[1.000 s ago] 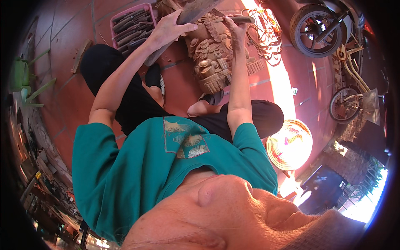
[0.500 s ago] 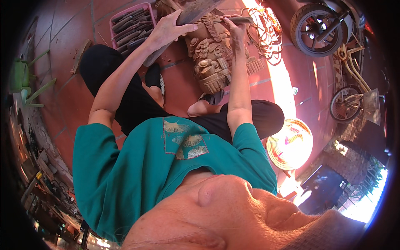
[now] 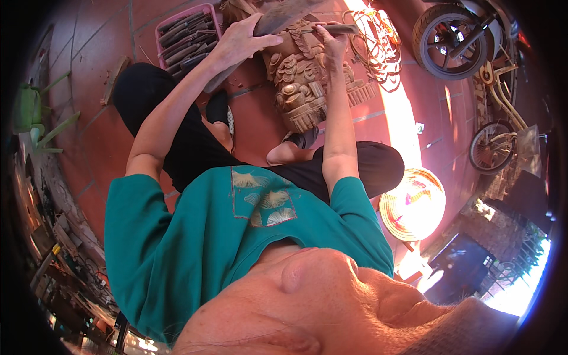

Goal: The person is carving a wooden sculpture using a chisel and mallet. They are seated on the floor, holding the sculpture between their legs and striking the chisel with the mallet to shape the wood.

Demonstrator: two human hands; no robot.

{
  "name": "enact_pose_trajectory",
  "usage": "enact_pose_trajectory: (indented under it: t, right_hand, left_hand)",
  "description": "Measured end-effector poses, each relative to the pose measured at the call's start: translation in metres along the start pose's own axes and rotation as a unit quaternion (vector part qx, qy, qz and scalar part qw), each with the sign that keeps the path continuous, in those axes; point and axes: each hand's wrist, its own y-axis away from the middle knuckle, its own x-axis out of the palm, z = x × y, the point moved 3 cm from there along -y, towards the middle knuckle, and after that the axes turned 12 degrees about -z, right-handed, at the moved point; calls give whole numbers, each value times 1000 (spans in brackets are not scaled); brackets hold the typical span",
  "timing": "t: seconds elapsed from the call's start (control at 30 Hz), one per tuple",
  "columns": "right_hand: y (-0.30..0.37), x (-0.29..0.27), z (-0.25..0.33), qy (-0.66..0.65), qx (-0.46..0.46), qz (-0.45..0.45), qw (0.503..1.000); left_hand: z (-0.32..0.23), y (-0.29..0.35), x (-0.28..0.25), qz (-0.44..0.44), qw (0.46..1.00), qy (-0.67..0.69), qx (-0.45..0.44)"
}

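The left hand (image 3: 238,46) is closed around a long board (image 3: 285,18), which slants under the palm; its thumb lies across the wood, the other fingers mostly hidden. The right hand (image 3: 334,46) has thumb and fingertips pinched on a slim tool (image 3: 343,28), the thicker end jutting rightward past them, the thin end pointing left over the carving (image 3: 299,89). The carving lies on the floor (image 3: 254,112) between the hands, below the fingers. Farther left sits a pink basket (image 3: 158,47).
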Motion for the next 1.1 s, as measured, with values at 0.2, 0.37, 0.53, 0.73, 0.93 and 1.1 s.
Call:
enact_pose_trajectory:
  t: [0.2,0.37,0.53,0.73,0.93,1.1]
  right_hand:
    - [3,7,-7,31,-44,-14,998]
    - [-4,2,-18,87,-78,4,993]
    - [4,14,-3,128,-149,-7,980]
    - [11,11,8,126,-169,-25,977]
    - [14,13,14,106,-172,-16,979]
    - [12,7,-1,133,-117,-29,984]
  left_hand:
    - [-33,-11,-6,13,990,-79,114]
    - [-66,-28,-9,28,974,-113,196]
    - [-64,-47,4,82,936,-246,237]
    - [-49,-52,21,103,933,-232,257]
    - [-85,-38,21,169,967,-172,83]
    - [-33,-60,29,38,923,-257,284]
